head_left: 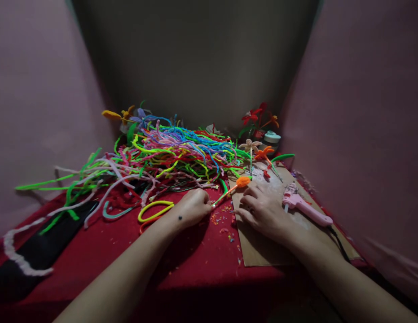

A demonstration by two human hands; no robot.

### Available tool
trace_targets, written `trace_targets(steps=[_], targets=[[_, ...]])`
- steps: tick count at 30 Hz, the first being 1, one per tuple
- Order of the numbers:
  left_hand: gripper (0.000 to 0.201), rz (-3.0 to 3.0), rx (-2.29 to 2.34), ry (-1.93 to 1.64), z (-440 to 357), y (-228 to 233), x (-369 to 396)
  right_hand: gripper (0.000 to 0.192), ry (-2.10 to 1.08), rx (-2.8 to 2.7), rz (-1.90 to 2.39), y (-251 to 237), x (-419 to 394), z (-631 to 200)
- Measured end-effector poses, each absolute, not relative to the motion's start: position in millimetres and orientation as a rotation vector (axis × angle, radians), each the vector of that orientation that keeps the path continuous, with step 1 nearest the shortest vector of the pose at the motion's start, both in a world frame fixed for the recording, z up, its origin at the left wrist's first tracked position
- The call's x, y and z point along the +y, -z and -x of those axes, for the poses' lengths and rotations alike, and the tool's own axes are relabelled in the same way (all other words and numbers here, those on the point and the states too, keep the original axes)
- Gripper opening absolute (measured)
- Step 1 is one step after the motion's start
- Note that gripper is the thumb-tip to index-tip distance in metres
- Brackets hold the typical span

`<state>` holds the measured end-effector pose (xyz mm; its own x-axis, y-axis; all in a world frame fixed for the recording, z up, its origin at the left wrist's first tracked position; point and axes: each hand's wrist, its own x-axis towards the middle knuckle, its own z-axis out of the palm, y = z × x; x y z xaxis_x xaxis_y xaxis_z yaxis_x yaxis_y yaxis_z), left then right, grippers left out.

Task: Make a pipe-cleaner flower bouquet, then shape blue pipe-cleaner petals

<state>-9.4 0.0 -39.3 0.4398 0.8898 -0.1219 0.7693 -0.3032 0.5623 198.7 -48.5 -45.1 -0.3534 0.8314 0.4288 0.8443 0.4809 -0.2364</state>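
In the head view, my left hand [194, 206] is closed around the lower end of a pipe-cleaner flower stem [225, 194]. The stem slants up to the right, green low down and orange higher up, and ends in a fuzzy orange bud [243, 181]. My right hand [262, 210] is over the cardboard sheet [259, 251], its fingers apart and just below the bud, with nothing visible in them. Right of that hand, a pink hot glue gun [308, 208] lies on the cardboard.
A big heap of colourful pipe cleaners [185, 152] spreads across the back of the red cloth [202, 264]. Finished flowers [251, 146] and a jar with a pale lid [272, 138] stand at back right. Yellow-handled scissors [155, 207] and a black flat item [43, 246] lie left.
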Motion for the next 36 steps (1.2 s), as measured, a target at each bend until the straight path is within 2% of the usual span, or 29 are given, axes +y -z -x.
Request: trace_targets(steps=[2,7,10,14,18,20,27,32,36], targets=[[0.017,-2.090,1.336,-0.299,12.0,36.1,-2.3,0.022,-0.233,-2.087,1.355,41.7,-47.1,-197.5],[0.014,-1.807,1.093,-0.490,11.0,21.4,-13.4,0.019,-1.247,-1.566,1.242,36.6,-39.7,-187.5],[0.014,-1.683,0.979,-0.544,8.1,13.4,-19.6,0.020,-1.449,-1.255,1.074,34.0,-36.8,-177.9],[0.016,-1.511,0.839,-0.595,12.6,12.1,-20.0,0.018,-1.456,-1.158,0.923,27.4,-35.1,-165.4],[0.026,-1.253,0.707,-0.619,22.3,17.3,-13.0,0.015,-1.356,-1.264,0.870,19.8,-31.9,-158.1],[0.024,-1.224,0.697,-0.662,24.9,18.2,-10.1,0.014,-1.314,-1.336,0.859,16.5,-29.4,-155.3],[0.022,-1.486,0.844,-0.803,21.6,9.9,-15.5,0.014,-1.259,-1.324,0.875,11.5,-22.8,-142.9],[0.014,-1.684,1.007,-0.897,10.9,11.9,-20.0,0.023,-1.059,-1.398,0.987,11.3,-25.4,-138.0],[0.015,-1.751,1.046,-0.911,8.7,14.1,-20.2,0.022,-1.131,-1.350,0.977,16.2,-26.5,-139.5]])
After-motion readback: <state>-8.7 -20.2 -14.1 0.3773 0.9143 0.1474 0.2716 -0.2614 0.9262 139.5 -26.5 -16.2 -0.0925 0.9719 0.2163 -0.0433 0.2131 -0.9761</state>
